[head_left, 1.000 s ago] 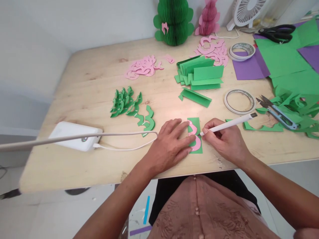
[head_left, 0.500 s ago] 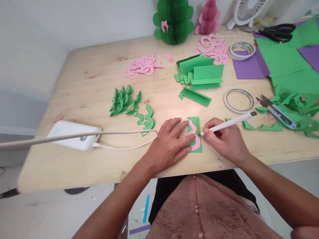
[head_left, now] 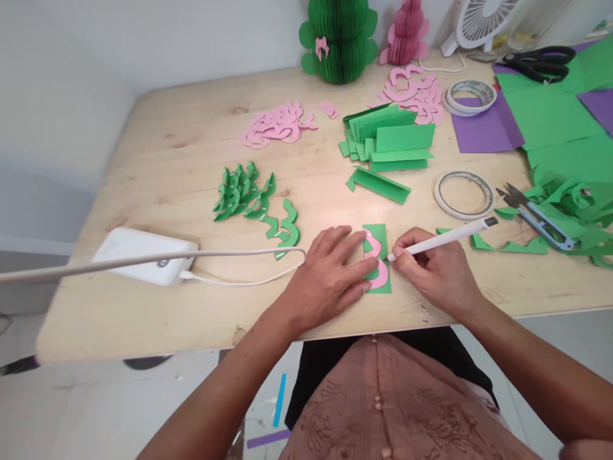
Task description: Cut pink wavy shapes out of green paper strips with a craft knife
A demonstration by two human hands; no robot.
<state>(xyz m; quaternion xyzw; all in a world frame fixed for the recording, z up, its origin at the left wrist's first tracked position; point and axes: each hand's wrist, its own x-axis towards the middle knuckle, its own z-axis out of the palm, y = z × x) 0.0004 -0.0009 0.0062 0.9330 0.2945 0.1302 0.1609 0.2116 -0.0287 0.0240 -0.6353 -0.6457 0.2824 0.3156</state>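
Observation:
My left hand [head_left: 335, 268] lies with fingers spread, pressing a pink scalloped paper template [head_left: 380, 273] onto a small green paper piece [head_left: 378, 229]. Between the fingers of my right hand [head_left: 433, 271] is a white pen [head_left: 443, 239], its tip at the template's right edge, by the notch between two curves. Part of the template is hidden under my left fingertips. Left of that hand lie cut green scalloped pieces [head_left: 290, 223], with a cluster of similar folded ones [head_left: 239, 191] beyond.
Folded green papers [head_left: 405, 137] and pink cutouts [head_left: 278, 124] lie farther back. On the right are a tape roll [head_left: 465, 195], blue thread snips [head_left: 543, 220], green scraps and black scissors [head_left: 541, 62]. A white power bank [head_left: 148, 255] with a cable sits left.
The whole view has shifted slightly, moving the table things a little to the right. Both hands keep nearly the same pose, with the pen tip still at the template's edge.

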